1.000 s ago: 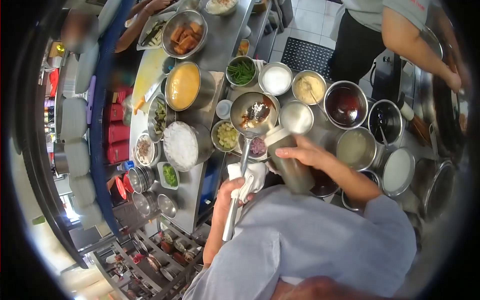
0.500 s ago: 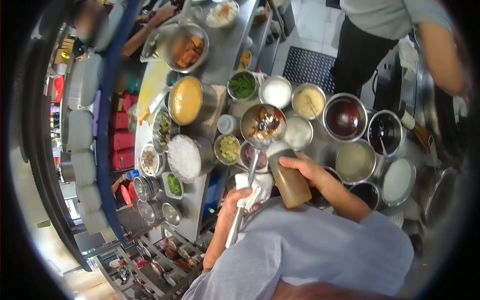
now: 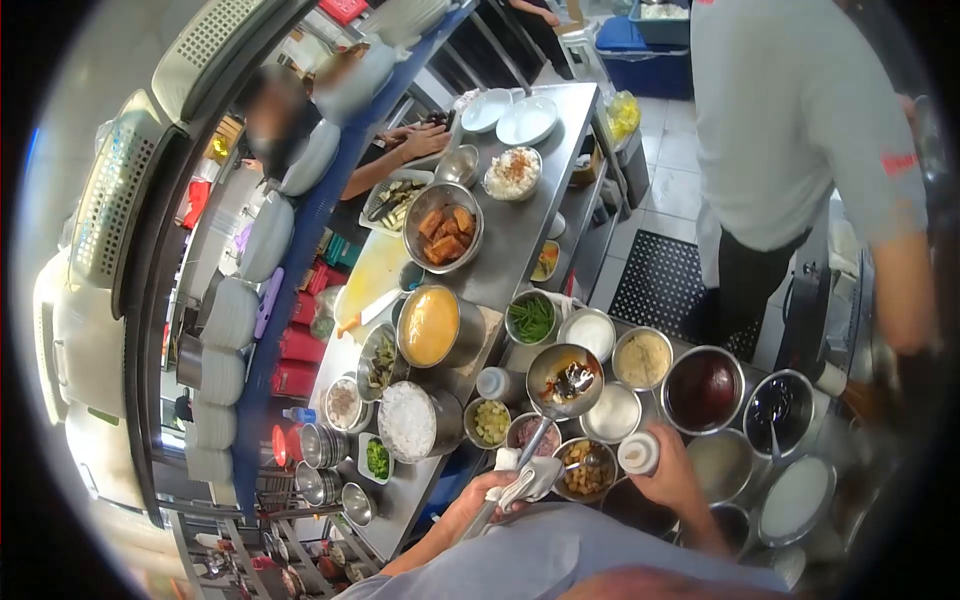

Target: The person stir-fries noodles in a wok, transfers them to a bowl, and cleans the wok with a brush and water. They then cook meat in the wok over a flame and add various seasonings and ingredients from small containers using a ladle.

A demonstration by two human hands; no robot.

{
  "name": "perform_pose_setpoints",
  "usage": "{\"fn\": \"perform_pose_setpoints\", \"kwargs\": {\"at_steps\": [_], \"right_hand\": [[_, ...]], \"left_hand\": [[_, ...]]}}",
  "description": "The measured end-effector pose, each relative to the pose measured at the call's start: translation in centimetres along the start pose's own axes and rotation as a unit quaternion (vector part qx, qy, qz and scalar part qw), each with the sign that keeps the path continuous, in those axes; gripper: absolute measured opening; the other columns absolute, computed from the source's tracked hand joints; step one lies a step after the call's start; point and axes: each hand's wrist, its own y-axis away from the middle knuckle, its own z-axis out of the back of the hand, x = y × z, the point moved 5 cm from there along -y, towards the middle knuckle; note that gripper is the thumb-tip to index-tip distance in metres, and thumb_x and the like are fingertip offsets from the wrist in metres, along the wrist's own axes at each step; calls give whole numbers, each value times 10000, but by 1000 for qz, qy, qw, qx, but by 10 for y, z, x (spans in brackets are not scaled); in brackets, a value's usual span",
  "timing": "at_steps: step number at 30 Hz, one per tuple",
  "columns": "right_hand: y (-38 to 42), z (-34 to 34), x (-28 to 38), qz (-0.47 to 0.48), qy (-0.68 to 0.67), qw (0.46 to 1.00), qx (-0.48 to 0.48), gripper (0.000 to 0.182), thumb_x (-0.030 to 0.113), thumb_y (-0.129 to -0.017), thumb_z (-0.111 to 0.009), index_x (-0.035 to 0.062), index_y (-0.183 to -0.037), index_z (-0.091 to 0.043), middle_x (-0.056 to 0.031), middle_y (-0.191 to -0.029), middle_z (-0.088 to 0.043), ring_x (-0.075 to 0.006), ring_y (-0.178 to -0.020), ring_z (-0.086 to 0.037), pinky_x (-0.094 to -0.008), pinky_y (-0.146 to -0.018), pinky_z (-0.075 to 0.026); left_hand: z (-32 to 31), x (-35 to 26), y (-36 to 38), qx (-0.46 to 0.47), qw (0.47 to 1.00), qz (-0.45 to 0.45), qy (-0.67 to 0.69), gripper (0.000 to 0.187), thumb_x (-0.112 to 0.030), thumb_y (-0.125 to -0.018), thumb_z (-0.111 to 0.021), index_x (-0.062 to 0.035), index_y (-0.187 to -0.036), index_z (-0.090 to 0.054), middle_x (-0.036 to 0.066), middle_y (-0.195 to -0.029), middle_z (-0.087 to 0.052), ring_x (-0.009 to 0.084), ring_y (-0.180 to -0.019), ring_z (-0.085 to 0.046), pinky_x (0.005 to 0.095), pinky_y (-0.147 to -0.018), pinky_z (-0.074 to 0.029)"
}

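Observation:
My left hand point(image 3: 478, 505) is closed round the handle of a metal ladle, with a folded white cloth point(image 3: 532, 480) bunched at the grip. The ladle's bowl point(image 3: 565, 381) holds dark and orange-brown sauce and sits above the pots. To its right my right hand point(image 3: 672, 478) grips a squeeze bottle point(image 3: 638, 454), whose pale top points up toward the camera. Between the hands stands a bowl of browned cubes point(image 3: 586, 468). A bowl of pink chopped food point(image 3: 534, 434) and a bowl of white powder point(image 3: 611, 413) are close to the ladle.
Pots of red sauce point(image 3: 703, 389) and dark sauce point(image 3: 776, 411) stand at right. Orange liquid point(image 3: 428, 326), white flakes point(image 3: 407, 420) and fried pieces point(image 3: 447, 235) fill containers at left. A co-worker point(image 3: 800, 130) stands at upper right; another person's hands point(image 3: 425, 140) rest at the far counter.
The view has shifted, showing more of the far counter. The squeeze bottle has gone from lying slanted to standing more upright, right of the ladle, uncovering the browned cubes.

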Motion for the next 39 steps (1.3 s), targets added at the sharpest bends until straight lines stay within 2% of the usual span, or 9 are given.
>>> {"fn": "perform_pose_setpoints", "kwargs": {"at_steps": [3, 8, 13, 16, 21, 25, 26, 27, 39], "right_hand": [[-5, 14, 6, 30, 31, 999, 13, 682, 151, -635, -812, 1, -1209, -474, -215, -1184, -522, -396, -1121, -496, -449, -960, -408], [-15, 31, 17, -50, -8, 999, -7, 498, 162, -675, -780, 7, -1097, -569, -199, -1104, -569, -358, -1039, -551, -422, -903, -445], [-34, 17, 84, 21, -97, 995, -8, 273, 25, -772, -685, 1, -1037, -626, -92, -828, -661, -144, -709, -634, -253, -661, -500], [-34, -17, 81, -65, -117, 980, 145, 408, 154, -739, -766, -1, -1079, -603, -137, -921, -638, -291, -852, -634, -390, -770, -510], [-24, -57, 80, -46, 55, 978, 197, 287, 241, -837, -660, 64, -1061, -637, -143, -891, -656, -298, -828, -647, -382, -722, -512], [-10, -82, 72, -89, 318, 866, 375, 245, 239, -827, -589, 56, -971, -664, -196, -971, -650, -366, -917, -616, -459, -791, -496], [-7, -86, 72, -164, 302, 862, 373, 197, 213, -809, -593, 39, -874, -660, -208, -878, -649, -380, -842, -621, -469, -747, -500], [3, -91, 56, -103, 360, 861, 345, 179, 196, -802, -599, 32, -851, -652, -209, -822, -642, -386, -795, -623, -477, -719, -499], [20, -164, 17, -169, 440, 836, 283, 215, 165, -758, -634, -2, -884, -686, -228, -862, -666, -379, -847, -651, -452, -752, -522]], "left_hand": [[8, -4, -10, -52, 998, -25, 18, 369, -339, -856, -559, -47, -1081, -585, 82, -692, -582, 76, -467, -498, 157, -337, -372], [-1, -18, 5, 50, 999, 16, -8, 305, -292, -865, -541, -40, -1033, -580, 65, -776, -594, 114, -604, -550, 224, -457, -418], [10, -7, 21, 11, 995, -27, 91, 370, -266, -841, -595, -4, -1098, -551, 97, -830, -597, 129, -598, -548, 174, -386, -350], [32, 6, 25, 7, 991, -91, 102, 346, -248, -846, -584, -1, -1087, -556, 109, -802, -595, 124, -584, -543, 176, -384, -352], [54, 27, 64, 49, 985, -100, 132, 353, -210, -847, -585, 74, -1053, -551, 157, -812, -601, 175, -597, -575, 199, -374, -389], [104, 66, 84, -193, 972, -135, 2, 381, -256, -794, -610, 7, -1070, -611, 95, -808, -667, 168, -602, -640, 223, -413, -417], [111, 74, 91, -192, 973, -128, 21, 400, -247, -774, -613, 10, -1080, -590, 104, -806, -661, 176, -575, -634, 224, -400, -420], [125, 92, 88, -190, 972, -108, 85, 429, -212, -748, -621, 23, -1100, -551, 124, -799, -650, 192, -534, -619, 230, -385, -429], [213, 196, 88, -73, 982, -111, 134, 511, -234, -739, -646, 71, -1133, -531, 150, -789, -636, 177, -500, -583, 196, -361, -401]]}}
